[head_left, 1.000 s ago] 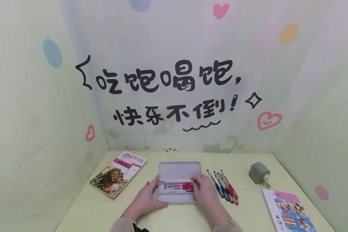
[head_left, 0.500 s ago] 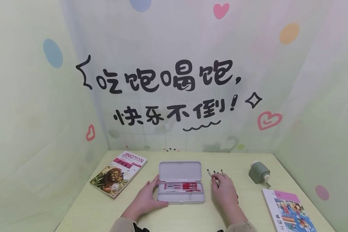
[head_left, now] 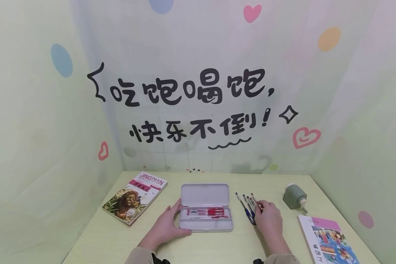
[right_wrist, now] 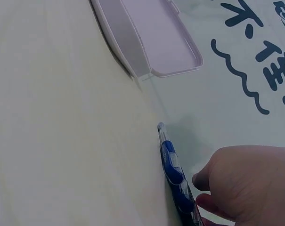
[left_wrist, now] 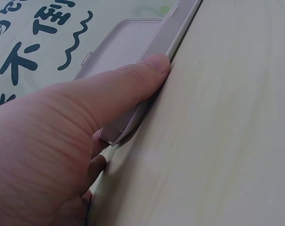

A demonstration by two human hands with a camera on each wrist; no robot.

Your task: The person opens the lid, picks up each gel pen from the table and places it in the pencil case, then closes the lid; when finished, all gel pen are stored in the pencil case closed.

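White pencil case point(head_left: 206, 212) sits mid-desk in front of us, lid flipped up toward the wall, red pens point(head_left: 205, 211) lying in the upper tray. Our left hand point(head_left: 166, 226) rests against the case's left end, fingers fairly straight; the wrist view shows the thumb pressed along the case edge, nothing gripped. Just right of the case lies a loose row of pens point(head_left: 249, 205), blue and red, side by side on the desk point(head_left: 95, 242). Our right hand point(head_left: 270, 220) sits over the near ends of those pens, fingers curled down onto them; we cannot tell if one is pinched. Further out: green pencil sharpener point(head_left: 294, 197) right, lion-cover book point(head_left: 134, 197) left, second book point(head_left: 330, 240) at near right corner.
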